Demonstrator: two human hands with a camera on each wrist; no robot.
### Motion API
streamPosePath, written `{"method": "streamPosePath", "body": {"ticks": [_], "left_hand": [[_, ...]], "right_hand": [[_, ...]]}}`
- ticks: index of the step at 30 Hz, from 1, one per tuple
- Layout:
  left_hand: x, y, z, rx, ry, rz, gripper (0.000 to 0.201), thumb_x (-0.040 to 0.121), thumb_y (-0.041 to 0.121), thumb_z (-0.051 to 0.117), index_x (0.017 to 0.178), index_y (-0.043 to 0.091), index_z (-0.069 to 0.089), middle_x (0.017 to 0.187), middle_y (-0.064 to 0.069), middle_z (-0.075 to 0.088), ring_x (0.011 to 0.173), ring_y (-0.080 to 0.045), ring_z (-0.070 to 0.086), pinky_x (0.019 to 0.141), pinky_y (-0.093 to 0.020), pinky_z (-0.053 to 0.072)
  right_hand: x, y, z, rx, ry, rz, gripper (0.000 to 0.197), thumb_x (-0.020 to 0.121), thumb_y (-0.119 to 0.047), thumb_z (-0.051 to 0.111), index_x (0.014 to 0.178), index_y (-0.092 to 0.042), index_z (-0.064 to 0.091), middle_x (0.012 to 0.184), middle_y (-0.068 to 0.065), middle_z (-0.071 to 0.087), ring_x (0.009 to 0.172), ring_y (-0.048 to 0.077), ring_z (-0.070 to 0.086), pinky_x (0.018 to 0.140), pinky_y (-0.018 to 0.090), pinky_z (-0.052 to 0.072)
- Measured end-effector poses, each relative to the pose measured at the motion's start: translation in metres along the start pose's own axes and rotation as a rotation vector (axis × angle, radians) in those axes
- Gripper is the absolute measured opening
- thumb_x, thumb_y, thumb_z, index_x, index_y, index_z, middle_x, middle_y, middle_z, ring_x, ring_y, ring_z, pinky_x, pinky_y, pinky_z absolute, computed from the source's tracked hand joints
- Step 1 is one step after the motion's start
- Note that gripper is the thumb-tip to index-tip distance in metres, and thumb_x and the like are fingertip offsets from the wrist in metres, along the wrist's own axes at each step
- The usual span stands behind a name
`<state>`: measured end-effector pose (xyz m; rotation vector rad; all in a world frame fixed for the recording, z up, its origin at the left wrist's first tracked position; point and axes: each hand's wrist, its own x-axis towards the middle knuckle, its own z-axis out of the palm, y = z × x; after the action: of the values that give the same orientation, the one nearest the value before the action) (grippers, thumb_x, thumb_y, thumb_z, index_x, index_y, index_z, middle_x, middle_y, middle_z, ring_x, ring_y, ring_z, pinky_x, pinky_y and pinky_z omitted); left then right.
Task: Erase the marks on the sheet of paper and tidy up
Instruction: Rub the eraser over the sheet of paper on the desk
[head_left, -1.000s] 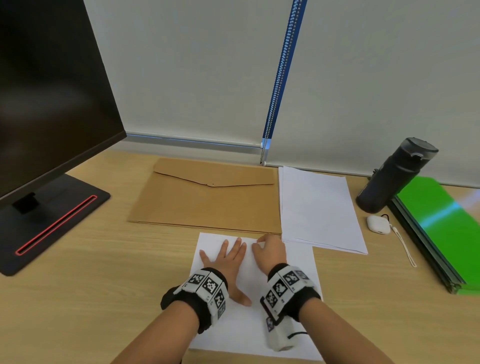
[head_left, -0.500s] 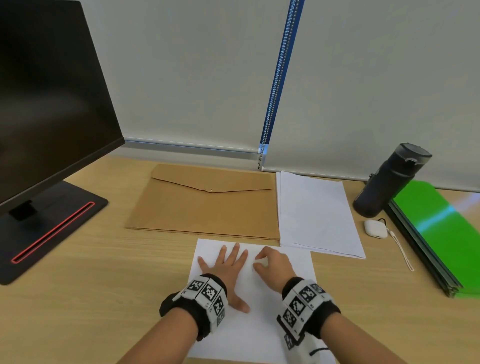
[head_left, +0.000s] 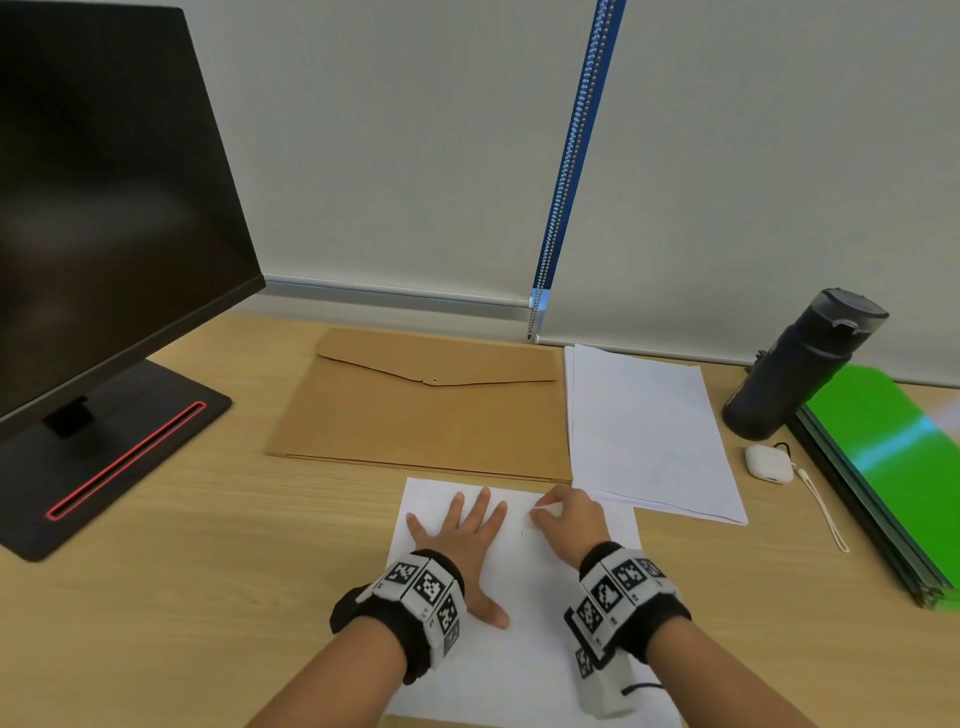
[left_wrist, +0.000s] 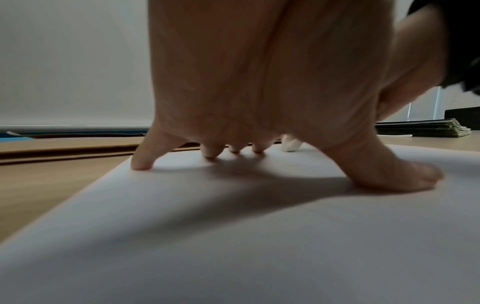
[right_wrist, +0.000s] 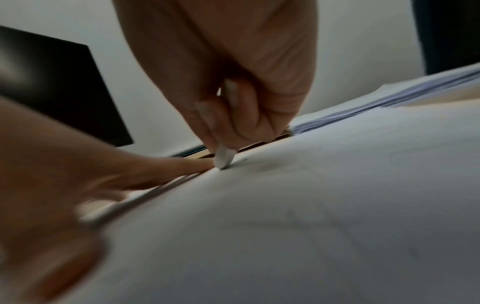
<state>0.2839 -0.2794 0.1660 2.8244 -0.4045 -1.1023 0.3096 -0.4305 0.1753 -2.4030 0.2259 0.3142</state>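
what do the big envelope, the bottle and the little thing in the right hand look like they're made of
Envelope: matte brown kraft paper or thin card, judging by its flat folded flap.
Bottle: dark with a dull sheen, coated metal or hard plastic; the look leaves that open.
Small white piece pinched by the right hand: matte, with a worn tip pressed on the sheet, probably a rubber or vinyl eraser.

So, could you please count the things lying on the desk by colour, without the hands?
White: 4, sheet of paper, eraser, paper stack, earbud case
Brown: 1, envelope folder
Black: 2, monitor, water bottle
Green: 1, stack of folders
Total: 8
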Motion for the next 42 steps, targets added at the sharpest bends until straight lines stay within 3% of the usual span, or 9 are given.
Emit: {"method": "streamPosePath", "body": {"ticks": [5, 11, 16, 23, 26, 29, 33, 38, 42], "left_hand": [[0.000, 0.000, -0.001, 0.001, 0.000, 0.004, 0.125, 0.071, 0.062, 0.069, 0.146, 0.029, -0.026, 0.151, 0.006, -0.036, 0.142, -0.025, -0.026, 0.103, -0.074, -0.002], [0.000, -0.001, 0.000, -0.005, -0.001, 0.007, 0.124, 0.072, 0.060, 0.070, 0.146, 0.029, -0.025, 0.151, 0.007, -0.036, 0.142, -0.024, -0.027, 0.103, -0.074, -0.002], [0.001, -0.001, -0.001, 0.000, 0.001, 0.013, 0.125, 0.071, 0.062, 0.069, 0.146, 0.029, -0.025, 0.151, 0.006, -0.036, 0.142, -0.025, -0.026, 0.103, -0.074, -0.002], [-0.001, 0.000, 0.000, -0.013, 0.010, 0.008, 0.124, 0.072, 0.061, 0.069, 0.146, 0.029, -0.024, 0.151, 0.007, -0.035, 0.142, -0.024, -0.026, 0.104, -0.073, -0.002], [0.001, -0.001, 0.001, -0.012, 0.017, 0.011, 0.125, 0.071, 0.062, 0.070, 0.146, 0.029, -0.025, 0.151, 0.007, -0.035, 0.142, -0.024, -0.026, 0.104, -0.074, -0.001], [0.002, -0.001, 0.002, -0.009, 0.024, 0.008, 0.125, 0.070, 0.063, 0.070, 0.146, 0.029, -0.024, 0.151, 0.007, -0.035, 0.142, -0.024, -0.025, 0.104, -0.074, 0.000], [0.001, -0.001, 0.002, -0.009, 0.019, 0.004, 0.125, 0.071, 0.063, 0.069, 0.146, 0.029, -0.024, 0.151, 0.008, -0.035, 0.142, -0.023, -0.025, 0.104, -0.073, 0.000], [0.001, -0.002, 0.003, -0.011, 0.029, 0.005, 0.128, 0.069, 0.064, 0.069, 0.146, 0.026, -0.025, 0.151, 0.008, -0.034, 0.143, -0.023, -0.025, 0.104, -0.073, 0.000], [0.000, -0.001, 0.002, -0.006, 0.021, -0.009, 0.128, 0.070, 0.063, 0.069, 0.146, 0.022, -0.025, 0.152, 0.008, -0.034, 0.143, -0.022, -0.024, 0.105, -0.072, 0.000]], "right_hand": [[-0.019, 0.002, 0.014, -0.107, -0.145, -0.076, 0.011, 0.088, -0.023, 0.056, 0.099, -0.019, 0.057, 0.111, 0.006, 0.062, 0.088, 0.014, 0.052, 0.075, 0.021, 0.038], [0.002, -0.002, -0.005, -0.049, -0.024, 0.000, 0.020, 0.087, -0.020, 0.057, 0.104, -0.011, 0.060, 0.114, 0.011, 0.061, 0.089, 0.019, 0.053, 0.074, 0.022, 0.038], [-0.023, 0.004, 0.007, -0.099, -0.215, -0.094, 0.007, 0.086, -0.023, 0.060, 0.090, -0.022, 0.054, 0.106, 0.003, 0.062, 0.088, 0.012, 0.051, 0.070, 0.017, 0.040], [-0.014, 0.001, -0.001, 0.000, -0.075, -0.025, 0.014, 0.087, -0.021, 0.059, 0.099, -0.012, 0.061, 0.105, 0.006, 0.060, 0.100, 0.020, 0.055, 0.079, 0.021, 0.038], [-0.039, 0.003, 0.016, -0.041, -0.195, -0.119, 0.005, 0.088, -0.021, 0.058, 0.090, -0.020, 0.054, 0.095, -0.003, 0.057, 0.086, 0.012, 0.052, 0.070, 0.018, 0.036], [-0.026, 0.005, 0.006, 0.023, -0.230, -0.060, 0.008, 0.084, -0.021, 0.063, 0.079, -0.023, 0.057, 0.085, -0.005, 0.057, 0.076, 0.009, 0.051, 0.059, 0.016, 0.037], [-0.006, 0.004, -0.005, 0.103, -0.018, 0.041, 0.015, 0.086, -0.019, 0.061, 0.098, -0.011, 0.065, 0.107, 0.008, 0.063, 0.099, 0.021, 0.055, 0.077, 0.020, 0.037], [-0.036, 0.002, 0.019, 0.013, -0.214, -0.060, 0.004, 0.086, -0.021, 0.061, 0.089, -0.018, 0.060, 0.099, 0.002, 0.062, 0.093, 0.017, 0.056, 0.077, 0.020, 0.038], [-0.004, -0.001, 0.001, 0.107, -0.059, 0.051, 0.012, 0.087, -0.019, 0.059, 0.096, -0.012, 0.064, 0.111, 0.010, 0.064, 0.105, 0.024, 0.057, 0.078, 0.019, 0.035]]}}
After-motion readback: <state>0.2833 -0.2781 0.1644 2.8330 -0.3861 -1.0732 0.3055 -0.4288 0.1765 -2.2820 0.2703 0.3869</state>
